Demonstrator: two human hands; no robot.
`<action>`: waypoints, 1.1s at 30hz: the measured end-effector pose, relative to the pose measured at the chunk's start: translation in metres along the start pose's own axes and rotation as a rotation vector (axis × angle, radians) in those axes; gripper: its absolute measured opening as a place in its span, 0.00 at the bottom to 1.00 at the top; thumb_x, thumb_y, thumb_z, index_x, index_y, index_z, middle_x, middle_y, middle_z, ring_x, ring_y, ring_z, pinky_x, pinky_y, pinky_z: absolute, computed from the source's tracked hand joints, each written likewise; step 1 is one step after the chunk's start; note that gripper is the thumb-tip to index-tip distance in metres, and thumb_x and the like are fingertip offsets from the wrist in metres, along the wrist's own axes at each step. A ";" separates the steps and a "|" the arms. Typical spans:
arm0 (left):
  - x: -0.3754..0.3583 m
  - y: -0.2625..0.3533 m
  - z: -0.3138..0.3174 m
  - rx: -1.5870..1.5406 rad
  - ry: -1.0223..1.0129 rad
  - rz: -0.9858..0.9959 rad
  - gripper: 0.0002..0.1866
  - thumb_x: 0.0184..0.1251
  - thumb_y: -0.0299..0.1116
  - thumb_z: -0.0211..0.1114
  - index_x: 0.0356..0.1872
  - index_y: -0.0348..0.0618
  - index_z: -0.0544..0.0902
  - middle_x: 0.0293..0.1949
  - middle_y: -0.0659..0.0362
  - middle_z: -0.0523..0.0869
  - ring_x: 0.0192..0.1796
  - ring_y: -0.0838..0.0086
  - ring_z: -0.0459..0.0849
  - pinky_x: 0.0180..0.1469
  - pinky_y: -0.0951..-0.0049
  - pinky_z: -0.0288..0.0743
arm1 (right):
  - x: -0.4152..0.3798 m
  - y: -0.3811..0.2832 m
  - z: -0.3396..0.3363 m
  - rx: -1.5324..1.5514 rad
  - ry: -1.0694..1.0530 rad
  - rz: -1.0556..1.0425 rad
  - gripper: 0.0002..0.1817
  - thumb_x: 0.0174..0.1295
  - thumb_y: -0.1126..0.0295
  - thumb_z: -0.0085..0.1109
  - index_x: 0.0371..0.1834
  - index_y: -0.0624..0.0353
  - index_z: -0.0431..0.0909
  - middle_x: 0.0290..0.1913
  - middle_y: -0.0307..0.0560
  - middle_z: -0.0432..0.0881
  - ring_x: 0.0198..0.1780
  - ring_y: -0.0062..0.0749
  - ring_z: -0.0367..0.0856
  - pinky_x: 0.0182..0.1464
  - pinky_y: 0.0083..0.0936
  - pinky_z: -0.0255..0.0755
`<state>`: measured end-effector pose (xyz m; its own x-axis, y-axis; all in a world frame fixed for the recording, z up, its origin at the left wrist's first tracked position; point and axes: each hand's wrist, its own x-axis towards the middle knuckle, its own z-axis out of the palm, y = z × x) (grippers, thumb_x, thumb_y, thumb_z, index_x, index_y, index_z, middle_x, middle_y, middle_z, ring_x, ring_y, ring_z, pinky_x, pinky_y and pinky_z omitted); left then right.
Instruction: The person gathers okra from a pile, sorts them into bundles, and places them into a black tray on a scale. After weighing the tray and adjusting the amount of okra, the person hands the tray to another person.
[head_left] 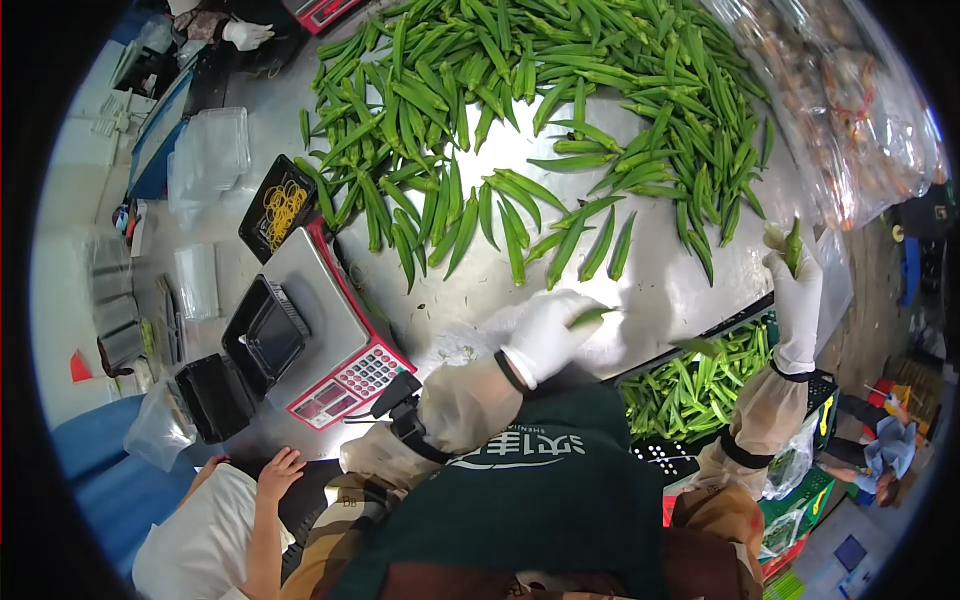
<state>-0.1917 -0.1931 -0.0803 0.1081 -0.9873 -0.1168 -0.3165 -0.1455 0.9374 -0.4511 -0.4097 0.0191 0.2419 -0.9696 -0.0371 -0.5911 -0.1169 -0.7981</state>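
Note:
My left hand (pixel 548 335), in a white glove, is closed around an okra pod (pixel 590 317) just above the metal table, near its front edge. Out to the right, my gloved right hand (pixel 797 300) is raised with another okra pod (pixel 793 250) pinched upright in its fingers. Between the hands, a blurred okra pod (pixel 695 347) shows over a crate of okra (pixel 690 395). A large heap of okra (pixel 560 60) spreads across the table's far side, with several loose pods (pixel 515 235) nearer to me.
Left of my left hand stands a red-and-white scale (pixel 340 370) bearing a black tray (pixel 268 330). Behind it, yellow rubber bands (pixel 285 212) lie in another tray. Clear plastic bags (pixel 840 110) line the right side. Another person's hand (pixel 280 472) rests at the table's lower left edge.

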 end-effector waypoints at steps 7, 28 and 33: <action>0.033 -0.103 -0.033 0.432 0.454 -0.408 0.20 0.54 0.35 0.75 0.47 0.42 0.81 0.38 0.47 0.88 0.41 0.54 0.87 0.47 0.61 0.80 | 0.002 0.067 0.122 -0.171 -0.247 0.101 0.24 0.61 0.76 0.63 0.63 0.64 0.76 0.53 0.49 0.85 0.51 0.23 0.82 0.52 0.20 0.75; 0.058 -0.091 0.013 0.765 0.080 -0.275 0.15 0.56 0.27 0.66 0.44 0.42 0.72 0.35 0.50 0.82 0.37 0.55 0.84 0.38 0.57 0.80 | -0.024 0.045 0.201 -0.237 -0.251 0.217 0.24 0.46 0.66 0.67 0.49 0.62 0.81 0.39 0.58 0.86 0.41 0.52 0.85 0.48 0.37 0.78; 0.011 -0.113 -0.025 0.522 -0.239 -0.208 0.15 0.59 0.26 0.62 0.48 0.39 0.79 0.42 0.46 0.82 0.48 0.50 0.82 0.53 0.54 0.77 | -0.008 0.052 0.195 -0.252 -0.097 -0.056 0.20 0.49 0.63 0.69 0.47 0.52 0.82 0.44 0.49 0.85 0.47 0.50 0.83 0.49 0.38 0.77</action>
<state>-0.1314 -0.1859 -0.1799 0.0222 -0.9129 -0.4075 -0.7382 -0.2898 0.6091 -0.3332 -0.3663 -0.1394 0.3445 -0.9366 -0.0644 -0.7446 -0.2308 -0.6263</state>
